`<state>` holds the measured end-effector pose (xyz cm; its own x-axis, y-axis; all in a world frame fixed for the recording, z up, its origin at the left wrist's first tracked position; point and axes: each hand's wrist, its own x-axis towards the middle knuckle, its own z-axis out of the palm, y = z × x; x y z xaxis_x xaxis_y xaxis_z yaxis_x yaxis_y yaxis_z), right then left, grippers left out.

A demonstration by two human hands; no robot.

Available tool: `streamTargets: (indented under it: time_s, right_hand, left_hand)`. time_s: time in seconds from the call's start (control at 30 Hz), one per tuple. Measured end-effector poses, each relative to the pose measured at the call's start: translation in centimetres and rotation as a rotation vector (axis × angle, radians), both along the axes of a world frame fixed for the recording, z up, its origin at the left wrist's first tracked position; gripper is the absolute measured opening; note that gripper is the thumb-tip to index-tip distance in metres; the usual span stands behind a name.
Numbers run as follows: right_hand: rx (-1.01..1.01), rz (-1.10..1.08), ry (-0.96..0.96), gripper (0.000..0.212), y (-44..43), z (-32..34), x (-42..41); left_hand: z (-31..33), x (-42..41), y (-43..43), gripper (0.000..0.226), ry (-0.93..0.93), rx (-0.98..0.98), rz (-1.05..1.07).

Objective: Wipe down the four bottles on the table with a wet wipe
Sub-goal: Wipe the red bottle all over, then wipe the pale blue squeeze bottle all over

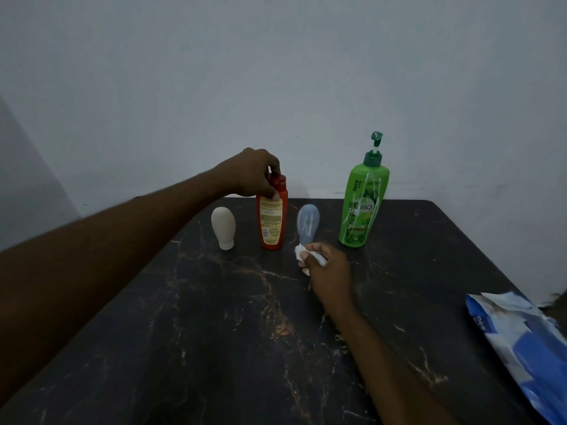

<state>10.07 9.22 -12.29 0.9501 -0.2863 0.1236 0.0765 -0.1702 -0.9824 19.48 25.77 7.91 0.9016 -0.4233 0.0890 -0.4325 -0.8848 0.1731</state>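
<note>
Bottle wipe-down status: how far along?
Done: wet wipe out, bunched in right hand. In hand: left hand grips red bottle at its cap. Left: unclear which are wiped; beige bottle, blue bottle, green pump bottle stand unheld.

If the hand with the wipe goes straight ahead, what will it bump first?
Probably the blue bottle, just ahead of the right hand and its wipe, though depth is unclear.

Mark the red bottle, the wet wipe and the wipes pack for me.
red bottle (271, 222): head view, on its yellow label.
wet wipe (299, 251): head view, on the bunched white end that sticks out.
wipes pack (534, 348): head view, on its blue front.
</note>
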Motion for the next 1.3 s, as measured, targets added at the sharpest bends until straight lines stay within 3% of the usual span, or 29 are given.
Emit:
streamTargets:
  time_s: [0.2,0.3,0.4,0.47,0.6,0.87,1.1,1.2,1.3]
  right_hand:
    - [0.047,-0.003,-0.027,0.009,-0.1,0.1,-0.1]
    - [0.067,-0.009,-0.033,0.008,-0.1,0.1,-0.1]
    - [0.093,-0.01,-0.032,0.008,-0.1,0.1,-0.1]
    - [0.121,-0.017,-0.029,0.01,-0.1,0.2,-0.1]
    - [0.248,-0.098,-0.059,0.009,-0.4,0.5,-0.3]
    - [0.335,-0.173,-0.096,0.01,-0.8,0.6,0.0]
    - [0.352,-0.133,-0.121,0.007,-0.9,0.8,-0.4]
    - [0.463,-0.065,-0.112,0.015,-1.3,1.1,-1.1]
    - [0.386,-0.034,-0.083,0.012,-2.6,1.1,-2.9]
  left_hand:
    - [0.7,-0.5,-0.7,0.067,0.035,0.041,0.015]
    - [1.2,-1.2,-1.2,0.078,-0.248,0.135,-0.037]
    - [1.4,-2.5,-3.3,0.066,-0.594,0.3,-0.235]
    - [0.7,-2.9,-5.4,0.056,-0.645,0.416,-0.365]
    - [-2.5,-2.7,-8.3,0.037,-0.501,0.625,-0.357]
    - [-5.7,-2.7,-9.8,0.028,-0.321,0.624,-0.259]
    - [-5.7,-4.1,-9.7,0.03,-0.238,0.52,-0.254]
    - [-5.2,-5.2,-9.1,0.028,-0.197,0.37,-0.237]
    - [-5.3,-6.0,-8.2,0.029,-0.145,0.261,-0.234]
